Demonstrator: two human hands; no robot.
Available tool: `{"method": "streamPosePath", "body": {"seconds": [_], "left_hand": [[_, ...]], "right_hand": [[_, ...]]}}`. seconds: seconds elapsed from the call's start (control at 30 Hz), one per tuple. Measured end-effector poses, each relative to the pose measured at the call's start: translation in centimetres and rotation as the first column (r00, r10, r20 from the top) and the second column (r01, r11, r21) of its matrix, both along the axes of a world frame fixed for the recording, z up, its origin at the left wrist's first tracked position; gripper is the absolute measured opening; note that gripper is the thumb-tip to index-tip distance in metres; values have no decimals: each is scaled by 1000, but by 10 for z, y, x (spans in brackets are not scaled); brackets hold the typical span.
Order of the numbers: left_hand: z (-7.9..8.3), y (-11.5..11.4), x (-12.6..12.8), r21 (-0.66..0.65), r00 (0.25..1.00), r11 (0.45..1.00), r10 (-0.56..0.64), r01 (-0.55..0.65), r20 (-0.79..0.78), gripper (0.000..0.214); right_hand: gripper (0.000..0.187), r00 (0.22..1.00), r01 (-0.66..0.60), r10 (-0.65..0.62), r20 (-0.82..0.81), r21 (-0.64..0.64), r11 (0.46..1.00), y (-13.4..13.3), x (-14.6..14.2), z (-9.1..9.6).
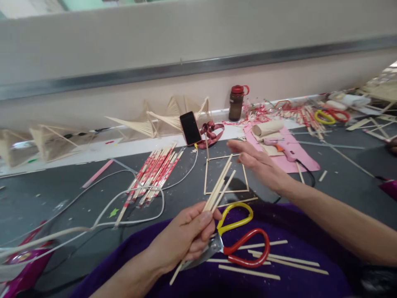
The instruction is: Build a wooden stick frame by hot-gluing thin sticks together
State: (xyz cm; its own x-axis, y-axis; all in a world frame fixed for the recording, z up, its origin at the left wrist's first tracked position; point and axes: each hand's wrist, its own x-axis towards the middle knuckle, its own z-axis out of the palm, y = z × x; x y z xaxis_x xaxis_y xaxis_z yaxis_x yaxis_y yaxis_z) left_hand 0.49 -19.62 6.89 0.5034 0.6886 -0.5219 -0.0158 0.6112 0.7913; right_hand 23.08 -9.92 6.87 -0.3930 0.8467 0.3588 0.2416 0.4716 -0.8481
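My left hand (pixel 189 236) is closed around a small bundle of bare wooden sticks (pixel 220 184) that point up and to the right. My right hand (pixel 256 159) hovers open, fingers stretched to the left, just beyond the stick tips and above a square frame of glued sticks (pixel 226 191) on the grey floor. Scissors (pixel 238 242) with one yellow and one red handle lie on the purple cloth (pixel 297 285) over my lap, beside several loose sticks (pixel 279 260).
A pile of red-wrapped chopsticks (pixel 156 171) lies left of the frame, crossed by white cables (pixel 136 207). A phone (pixel 190 127), stick models (pixel 155 118), a brown bottle (pixel 236 102) and a pink glue gun (pixel 281 149) on pink paper stand along the wall.
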Motion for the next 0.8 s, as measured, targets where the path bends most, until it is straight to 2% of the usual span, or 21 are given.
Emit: {"method": "streamPosePath", "body": {"seconds": [0.07,0.17,0.3,0.37,0.4,0.47,0.53,0.6,0.67,0.73,0.8], "left_hand": [[0,3,9,-36,998,998,-42,44,52,19],[1,9,14,-65,992,994,-78,84,101,16],[2,19,13,-66,986,993,-91,101,136,14],[1,22,15,-66,986,993,-93,103,138,11],[0,22,16,-66,986,993,-90,100,138,10],[-3,22,18,-66,987,994,-82,92,140,10],[-5,22,17,-48,989,998,-38,46,143,9],[-7,25,13,2,988,998,56,-57,142,8],[-7,31,6,70,975,979,179,-189,135,9],[-4,40,-2,126,948,943,293,-308,126,7],[-1,50,-8,153,925,914,361,-376,118,10]], "right_hand": [[45,992,-72,63,-107,-86,994,11,-13,1],[48,955,-243,194,-225,-219,945,19,-25,-2],[58,902,-417,327,-281,-370,830,15,-28,-6],[64,884,-464,368,-288,-448,765,12,-30,-9],[64,886,-462,373,-274,-473,750,11,-32,-11],[61,910,-414,345,-229,-486,770,11,-37,-14],[57,946,-317,241,-219,-455,832,14,-41,-17],[56,957,-209,107,-268,-389,897,18,-41,-15],[52,957,-118,25,-290,-308,944,21,-33,-11],[41,979,-57,4,-206,-256,965,19,-20,-6],[28,998,-55,51,-22,-235,970,11,-5,-5]]}}
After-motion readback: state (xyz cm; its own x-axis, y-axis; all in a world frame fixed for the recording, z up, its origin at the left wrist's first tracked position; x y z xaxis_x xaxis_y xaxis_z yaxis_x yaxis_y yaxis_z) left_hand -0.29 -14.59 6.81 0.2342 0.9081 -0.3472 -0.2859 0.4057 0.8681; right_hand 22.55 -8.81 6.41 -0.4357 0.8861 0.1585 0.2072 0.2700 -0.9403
